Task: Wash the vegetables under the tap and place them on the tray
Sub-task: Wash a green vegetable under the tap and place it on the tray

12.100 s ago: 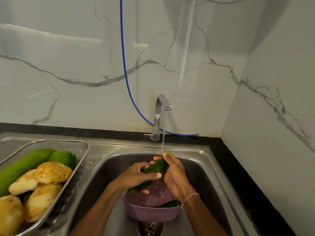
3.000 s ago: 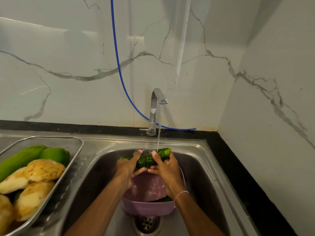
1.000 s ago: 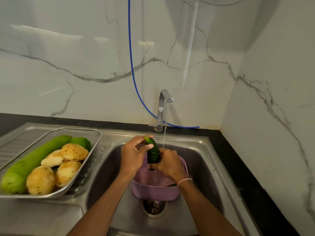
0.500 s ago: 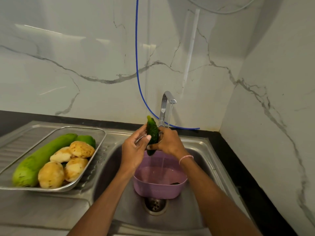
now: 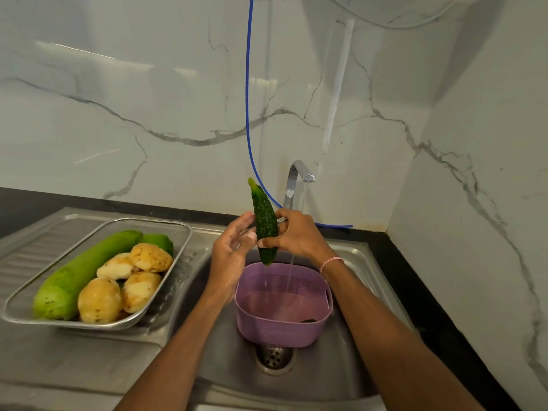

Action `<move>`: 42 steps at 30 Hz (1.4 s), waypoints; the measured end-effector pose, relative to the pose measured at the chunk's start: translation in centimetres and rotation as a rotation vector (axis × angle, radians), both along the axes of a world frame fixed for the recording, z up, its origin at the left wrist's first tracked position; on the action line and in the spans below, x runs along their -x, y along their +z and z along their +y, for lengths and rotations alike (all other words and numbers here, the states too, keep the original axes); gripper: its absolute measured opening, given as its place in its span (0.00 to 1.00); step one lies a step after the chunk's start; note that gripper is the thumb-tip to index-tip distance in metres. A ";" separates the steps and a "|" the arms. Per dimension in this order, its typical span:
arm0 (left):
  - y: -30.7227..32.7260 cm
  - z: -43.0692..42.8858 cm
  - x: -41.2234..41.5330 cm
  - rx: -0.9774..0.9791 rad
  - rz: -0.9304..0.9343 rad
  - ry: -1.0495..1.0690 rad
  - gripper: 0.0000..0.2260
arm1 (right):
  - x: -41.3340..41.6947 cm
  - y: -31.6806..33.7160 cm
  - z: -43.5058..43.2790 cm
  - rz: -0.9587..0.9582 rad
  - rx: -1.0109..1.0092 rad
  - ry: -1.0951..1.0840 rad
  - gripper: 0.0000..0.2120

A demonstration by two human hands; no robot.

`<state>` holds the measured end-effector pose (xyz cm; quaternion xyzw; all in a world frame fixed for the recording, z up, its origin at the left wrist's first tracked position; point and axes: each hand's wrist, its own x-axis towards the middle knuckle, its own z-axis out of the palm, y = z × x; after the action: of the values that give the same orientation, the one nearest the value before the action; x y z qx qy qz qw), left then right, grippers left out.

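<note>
A dark green bumpy gourd (image 5: 264, 221) stands nearly upright above the sink, left of the running tap (image 5: 298, 179). My right hand (image 5: 296, 234) grips its lower half from the right. My left hand (image 5: 234, 247) sits just left of it with fingers relaxed, fingertips beside the gourd. Below them a purple perforated basket (image 5: 281, 327) stands in the sink, holding water and a dark scrap. On the drainboard at left a metal mesh tray (image 5: 178, 232) holds a long pale green gourd (image 5: 83, 271), a green vegetable (image 5: 158, 241) and several potatoes (image 5: 127, 280).
The steel sink (image 5: 341, 366) has its drain (image 5: 274, 355) in front of the basket. A blue hose (image 5: 247, 114) hangs down the marble wall behind the tap. The right wall stands close to the sink, with a black counter strip (image 5: 415, 292) along it.
The gourd has been lifted out of the water stream, turned upright and moved up and left. My left hand has loosened from it. The view has shifted left toward the tray.
</note>
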<state>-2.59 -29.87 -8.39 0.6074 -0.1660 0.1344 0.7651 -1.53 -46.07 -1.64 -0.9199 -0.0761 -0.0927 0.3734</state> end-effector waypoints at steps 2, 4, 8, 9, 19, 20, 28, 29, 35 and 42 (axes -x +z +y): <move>0.1 0.0 0.1 0.004 0.000 -0.010 0.20 | 0.2 -0.1 0.0 -0.010 0.005 -0.013 0.30; 0.2 0.0 0.3 0.006 -0.003 -0.020 0.20 | 0.3 0.1 0.0 -0.017 0.005 -0.024 0.31; 0.5 0.0 0.6 -0.008 -0.018 -0.036 0.19 | 0.6 0.7 0.1 -0.019 0.003 -0.040 0.32; 0.5 0.0 0.6 -0.016 -0.025 -0.036 0.19 | 0.7 0.8 0.1 -0.025 0.006 -0.039 0.33; 0.3 0.1 1.1 -0.099 -0.057 -0.041 0.21 | 0.7 1.2 0.7 -0.064 0.043 -0.071 0.36; 0.2 0.2 1.0 -0.110 -0.061 -0.036 0.21 | 0.7 1.3 0.7 -0.068 0.038 -0.076 0.36; -0.3 0.7 0.4 -0.169 -0.017 -0.011 0.17 | 0.6 1.8 0.9 -0.113 -0.010 -0.123 0.37; -0.3 0.8 0.4 -0.173 -0.015 -0.010 0.17 | 0.7 1.8 0.9 -0.121 -0.021 -0.132 0.37; -0.1 1.2 0.3 -0.186 0.013 0.016 0.13 | 1.5 1.1 1.2 -0.163 -0.110 -0.173 0.35; -0.2 1.7 -0.2 -0.294 0.026 0.107 0.11 | 2.3 -1.4 1.6 -0.117 -0.127 -0.162 0.35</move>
<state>-2.40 -28.13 -8.61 0.7224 -0.1414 0.1413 0.6620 -3.85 -44.49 -3.09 -0.8906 -0.0175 -0.1808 0.4171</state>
